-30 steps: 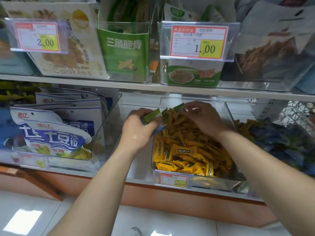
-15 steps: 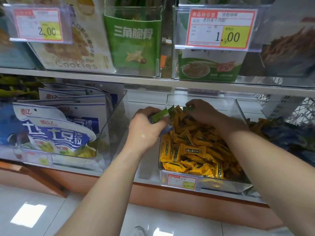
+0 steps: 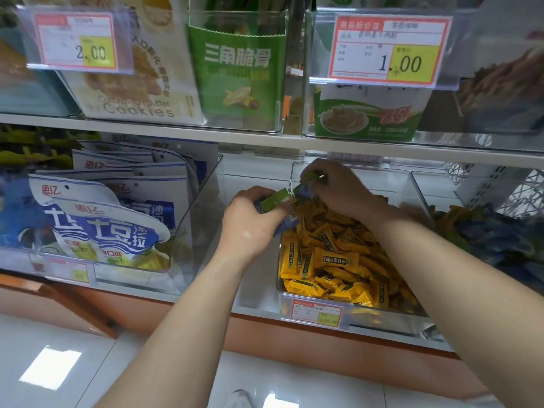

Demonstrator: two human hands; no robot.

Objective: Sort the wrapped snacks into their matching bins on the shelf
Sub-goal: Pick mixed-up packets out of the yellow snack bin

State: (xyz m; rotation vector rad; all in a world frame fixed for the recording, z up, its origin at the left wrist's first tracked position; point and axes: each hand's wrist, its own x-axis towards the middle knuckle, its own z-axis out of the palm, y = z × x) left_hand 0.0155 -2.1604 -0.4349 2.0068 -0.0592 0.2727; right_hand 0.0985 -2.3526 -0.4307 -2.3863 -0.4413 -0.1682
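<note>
A clear bin (image 3: 347, 318) on the lower shelf is heaped with yellow wrapped snacks (image 3: 329, 260). My left hand (image 3: 250, 222) hovers at the bin's left rim and grips a small bundle of green and blue wrapped snacks (image 3: 275, 201). My right hand (image 3: 335, 187) reaches over the back of the yellow heap and pinches a green wrapped snack (image 3: 312, 175) between its fingertips, with a blue one just below it. To the right, another clear bin (image 3: 418, 184) holds a mix of blue, green and yellow wrapped snacks (image 3: 485, 231).
A clear bin (image 3: 194, 219) of blue-and-white salad snack bags sits at the left. The upper shelf (image 3: 176, 134) carries cookie, green and noodle packs behind price tags. A bare gap of shelf lies between the left bin and the yellow one. Tiled floor below.
My right hand has lifted from the yellow heap with a green snack pinched in it. My left hand keeps its bundle at the bin's rim. The view has moved closer.
</note>
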